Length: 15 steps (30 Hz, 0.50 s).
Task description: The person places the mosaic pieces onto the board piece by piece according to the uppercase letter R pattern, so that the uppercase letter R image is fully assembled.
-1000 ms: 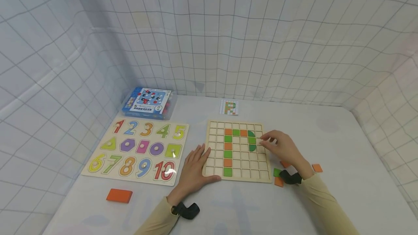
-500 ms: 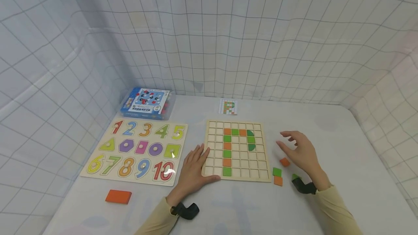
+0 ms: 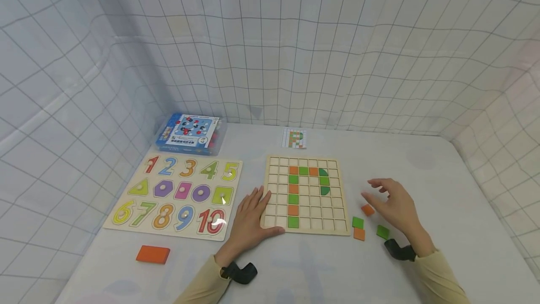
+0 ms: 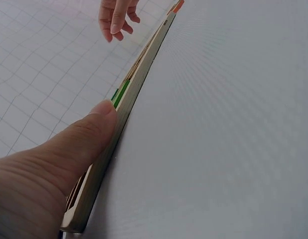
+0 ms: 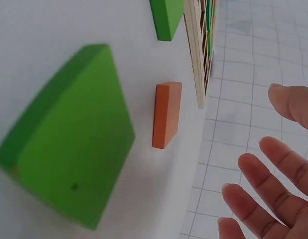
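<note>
two hands [image 3: 251, 224], one grid board [image 3: 317, 212], fifteen tiles [image 3: 293, 198], one number puzzle [image 3: 212, 181], one card [image 3: 296, 138], one box [image 3: 191, 131], one block [image 3: 153, 254]

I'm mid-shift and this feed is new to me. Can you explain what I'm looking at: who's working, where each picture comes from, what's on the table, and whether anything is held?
No machine here: a person is working bare-handed. The wide picture comes from a camera worn on the head; each close one comes from a wrist camera, so things there look large and tilted.

On the table is a gridded board, with green and orange tiles in some squares. To its right lie four loose tiles. Around it are a card, a box, a number puzzle and an orange block.

The left hand rests on the board's edge. The right hand hovers by the loose tiles, holding nothing.
</note>
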Each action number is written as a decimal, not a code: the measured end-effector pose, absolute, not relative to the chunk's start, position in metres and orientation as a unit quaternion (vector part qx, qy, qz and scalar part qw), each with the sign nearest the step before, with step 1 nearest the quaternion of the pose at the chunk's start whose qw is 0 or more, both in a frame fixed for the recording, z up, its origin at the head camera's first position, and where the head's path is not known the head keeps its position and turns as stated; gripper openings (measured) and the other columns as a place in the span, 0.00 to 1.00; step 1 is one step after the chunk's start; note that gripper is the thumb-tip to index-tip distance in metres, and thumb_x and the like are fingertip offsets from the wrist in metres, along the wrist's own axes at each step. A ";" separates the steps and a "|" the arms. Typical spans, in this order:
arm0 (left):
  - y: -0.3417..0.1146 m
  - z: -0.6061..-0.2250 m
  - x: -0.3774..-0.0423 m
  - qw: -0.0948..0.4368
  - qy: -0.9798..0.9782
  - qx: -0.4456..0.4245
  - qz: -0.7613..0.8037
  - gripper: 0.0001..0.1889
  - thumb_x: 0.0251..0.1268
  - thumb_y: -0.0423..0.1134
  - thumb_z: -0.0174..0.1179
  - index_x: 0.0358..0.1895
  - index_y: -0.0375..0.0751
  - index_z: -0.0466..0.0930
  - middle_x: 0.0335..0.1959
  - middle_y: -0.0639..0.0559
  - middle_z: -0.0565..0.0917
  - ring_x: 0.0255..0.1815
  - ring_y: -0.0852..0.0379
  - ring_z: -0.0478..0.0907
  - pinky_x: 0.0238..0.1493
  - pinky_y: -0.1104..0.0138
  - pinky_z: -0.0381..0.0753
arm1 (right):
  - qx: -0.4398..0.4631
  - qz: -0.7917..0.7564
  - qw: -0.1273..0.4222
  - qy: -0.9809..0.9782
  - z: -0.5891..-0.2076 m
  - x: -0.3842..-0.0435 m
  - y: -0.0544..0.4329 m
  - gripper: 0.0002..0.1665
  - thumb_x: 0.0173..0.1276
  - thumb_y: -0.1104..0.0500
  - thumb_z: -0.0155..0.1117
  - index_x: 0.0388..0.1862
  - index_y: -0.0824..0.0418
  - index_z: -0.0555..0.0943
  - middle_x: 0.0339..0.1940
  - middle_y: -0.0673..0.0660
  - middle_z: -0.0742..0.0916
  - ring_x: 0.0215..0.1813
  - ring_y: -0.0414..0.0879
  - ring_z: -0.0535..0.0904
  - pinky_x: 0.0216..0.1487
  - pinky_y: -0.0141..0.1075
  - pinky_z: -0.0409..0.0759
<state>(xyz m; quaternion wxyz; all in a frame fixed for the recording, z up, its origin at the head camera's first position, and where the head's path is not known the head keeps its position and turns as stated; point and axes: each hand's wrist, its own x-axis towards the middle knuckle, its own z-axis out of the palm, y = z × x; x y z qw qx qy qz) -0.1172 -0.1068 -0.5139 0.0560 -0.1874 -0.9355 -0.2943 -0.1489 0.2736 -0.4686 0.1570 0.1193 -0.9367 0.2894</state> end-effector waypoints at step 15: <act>-0.106 -0.515 -0.117 0.063 -0.936 -0.191 -0.290 0.53 0.44 0.68 0.65 0.71 0.38 0.61 0.73 0.41 0.56 0.74 0.46 0.46 0.70 0.52 0.45 | 0.097 0.250 0.074 -0.960 -0.469 -0.143 0.277 0.24 0.56 0.50 0.73 0.46 0.63 0.81 0.37 0.56 0.83 0.40 0.53 0.75 0.32 0.42 0.74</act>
